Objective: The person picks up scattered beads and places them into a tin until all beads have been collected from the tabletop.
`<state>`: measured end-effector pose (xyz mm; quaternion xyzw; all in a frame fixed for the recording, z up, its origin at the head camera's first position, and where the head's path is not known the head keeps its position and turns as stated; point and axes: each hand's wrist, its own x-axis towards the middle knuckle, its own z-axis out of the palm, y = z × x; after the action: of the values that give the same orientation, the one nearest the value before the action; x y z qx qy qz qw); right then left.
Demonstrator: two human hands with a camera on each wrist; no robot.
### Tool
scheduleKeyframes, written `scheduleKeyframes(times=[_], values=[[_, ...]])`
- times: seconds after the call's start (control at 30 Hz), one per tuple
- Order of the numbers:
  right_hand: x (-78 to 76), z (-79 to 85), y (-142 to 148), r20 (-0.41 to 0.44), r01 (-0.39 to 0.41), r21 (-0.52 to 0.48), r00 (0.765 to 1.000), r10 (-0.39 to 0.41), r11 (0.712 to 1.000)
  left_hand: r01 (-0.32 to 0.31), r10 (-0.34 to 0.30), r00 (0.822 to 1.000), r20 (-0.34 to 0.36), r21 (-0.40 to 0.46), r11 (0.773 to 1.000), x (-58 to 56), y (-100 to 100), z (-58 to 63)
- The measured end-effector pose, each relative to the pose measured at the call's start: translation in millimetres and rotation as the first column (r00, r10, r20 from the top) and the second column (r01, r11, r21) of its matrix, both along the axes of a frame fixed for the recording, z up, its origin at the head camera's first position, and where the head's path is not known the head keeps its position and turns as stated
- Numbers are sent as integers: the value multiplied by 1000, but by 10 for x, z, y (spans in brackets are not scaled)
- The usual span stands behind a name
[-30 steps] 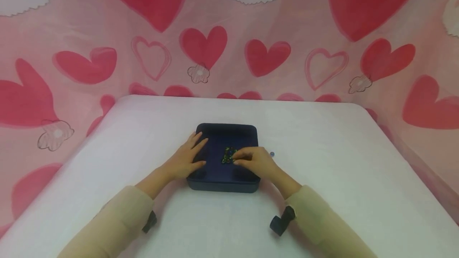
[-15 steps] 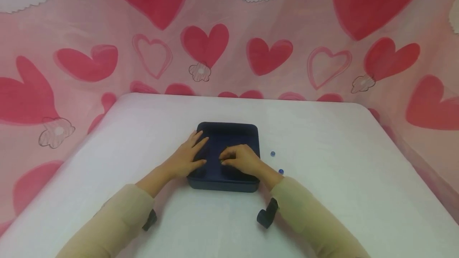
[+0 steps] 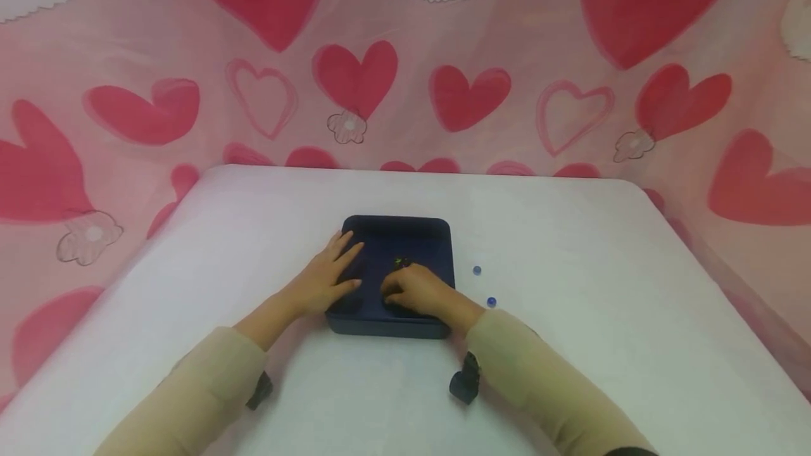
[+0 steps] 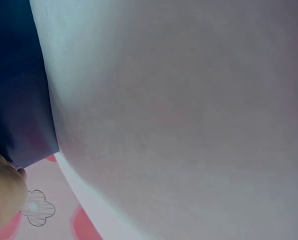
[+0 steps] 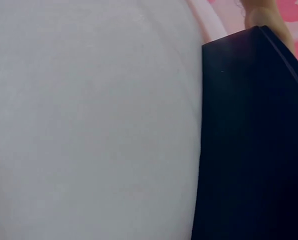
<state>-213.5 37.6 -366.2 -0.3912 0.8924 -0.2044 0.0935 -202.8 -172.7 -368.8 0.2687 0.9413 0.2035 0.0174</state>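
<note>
A dark blue rectangular tray (image 3: 389,329) stands on the white table; its outer wall also shows in the left wrist view and the right wrist view. Across its left rim lies my left hand (image 3: 323,280), fingers spread and straight. My right hand (image 3: 418,290) reaches down inside the tray with bent fingers, thumb near the index finger. Whether anything is between its fingertips is hidden. Just behind that hand, a small cluster of green-yellow glass beads or marbles (image 3: 401,261) shows on the tray floor, partly covered.
Two small round blue beads or marbles lie on the table to the right of the tray, one farther back (image 3: 477,270) and one nearer my right wrist (image 3: 491,302). A pink heart-patterned cloth (image 3: 412,139) hangs behind the table's far edge.
My right hand has moved left and toward the tray's front, past the bead cluster. The second blue bead, not visible one second ago, shows beside the wrist. My left hand stays put.
</note>
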Motion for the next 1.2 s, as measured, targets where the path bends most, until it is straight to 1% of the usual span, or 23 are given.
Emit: scheduleKeyframes(times=[0.1, 0.23, 0.4, 0.47, 0.53, 0.63, 0.73, 0.8, 1.0, 1.13, 1.2], values=[[7, -3, -24, -33, -25, 35, 999, 26, 999, 0, 0, 1000, -8, 2, 1000, 6, -7, -1], [7, -18, -37, -53, -18, 27, 998, 19, 999, 15, -15, 999, -28, 1, 1000, 6, -8, -9], [7, -37, -34, -96, 22, -62, 995, -27, 998, 27, -26, 998, -63, 26, 999, 0, -19, -35], [10, -39, -21, -112, 50, -116, 992, -63, 992, 28, -25, 998, -66, 39, 999, -1, -18, -45], [13, -35, -3, -110, 83, -182, 988, -104, 980, 26, -23, 998, -60, 40, 999, -1, -15, -48], [13, -17, 33, -73, 131, -271, 985, -157, 953, 9, -8, 999, -31, 26, 1000, -1, -8, -40], [16, 25, 91, -7, 180, -342, 981, -194, 922, -9, 9, 1000, -2, 14, 1000, -2, 0, -30], [7, 53, 146, 41, 217, -384, 975, -219, 898, -13, 13, 1000, 1, 16, 1000, -7, 5, -36], [-27, 134, 411, 147, 342, -488, 939, -310, 803, -5, 6, 1000, -14, 26, 1000, -13, 4, -65], [-47, 161, 629, 234, 405, -544, 914, -331, 735, -5, 5, 1000, -13, 31, 1000, 6, -2, -57], [-58, 165, 723, 274, 438, -552, 899, -341, 710, -4, 4, 1000, -12, 35, 999, 10, -4, -47]])
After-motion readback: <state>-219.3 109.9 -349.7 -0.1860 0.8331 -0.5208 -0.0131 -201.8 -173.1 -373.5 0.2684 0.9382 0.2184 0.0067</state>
